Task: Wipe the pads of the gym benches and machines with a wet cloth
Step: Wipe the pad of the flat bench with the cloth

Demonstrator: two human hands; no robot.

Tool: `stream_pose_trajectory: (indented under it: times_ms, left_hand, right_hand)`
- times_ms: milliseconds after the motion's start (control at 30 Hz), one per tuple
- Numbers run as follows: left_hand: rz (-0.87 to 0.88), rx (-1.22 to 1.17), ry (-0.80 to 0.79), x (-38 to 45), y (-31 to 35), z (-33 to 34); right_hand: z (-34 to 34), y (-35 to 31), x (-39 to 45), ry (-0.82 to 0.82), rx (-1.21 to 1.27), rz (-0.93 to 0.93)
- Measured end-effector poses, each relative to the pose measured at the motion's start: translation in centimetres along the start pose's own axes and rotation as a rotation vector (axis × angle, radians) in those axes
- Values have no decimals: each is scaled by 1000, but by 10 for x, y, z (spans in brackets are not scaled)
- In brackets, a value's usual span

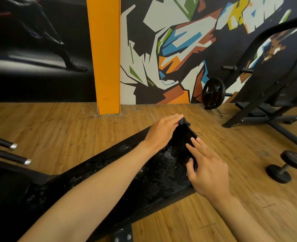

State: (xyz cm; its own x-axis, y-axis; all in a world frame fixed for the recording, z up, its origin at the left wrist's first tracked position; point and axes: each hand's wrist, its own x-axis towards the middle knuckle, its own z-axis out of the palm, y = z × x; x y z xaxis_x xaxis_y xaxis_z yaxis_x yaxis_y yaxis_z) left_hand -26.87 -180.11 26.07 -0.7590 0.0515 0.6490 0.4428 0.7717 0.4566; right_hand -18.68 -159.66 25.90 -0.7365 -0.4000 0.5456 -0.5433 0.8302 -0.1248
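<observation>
Though near pad [144, 173] edge, cloth [182, 142].

cloth [182, 137] on bench pad [144, 180] far end | dumbbell [287, 166] right, on floor [57, 130]

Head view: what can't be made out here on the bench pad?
- Cloth: dark on the dark bench pad; its edges are lost, and the left hand covers part.
- Pad's near end: cut off by the frame's left edge.
- Right hand: whether it presses cloth or bare pad is unclear.
</observation>
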Motion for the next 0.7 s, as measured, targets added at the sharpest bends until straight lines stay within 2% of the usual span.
stream_pose_trajectory:
  times_ms: [67, 167, 233, 333, 467, 567, 700]
  left_hand:
    - [57, 72, 47, -7, 5, 4]
    - [-25, 158, 30, -6, 1, 8]
    - [-71, 133, 36, -1, -1, 7]
    - [-97, 20, 144, 1, -2, 7]
    - [-51, 62, 190, -6, -9, 17]
    - [-51, 88, 99, -8, -13, 16]
    - [-110, -37, -219, -4, -15, 0]
  right_hand:
    - [0, 0, 0, 4, 4, -3]
    - [0, 1, 0, 2, 2, -7]
    - [0, 1, 0, 2, 6, -9]
    - [0, 1, 0, 10, 13, -7]
    - [0, 1, 0, 14, 12, -3]
    - [0, 1, 0, 23, 20, -5]
    - [1, 2, 0, 24, 11, -5]
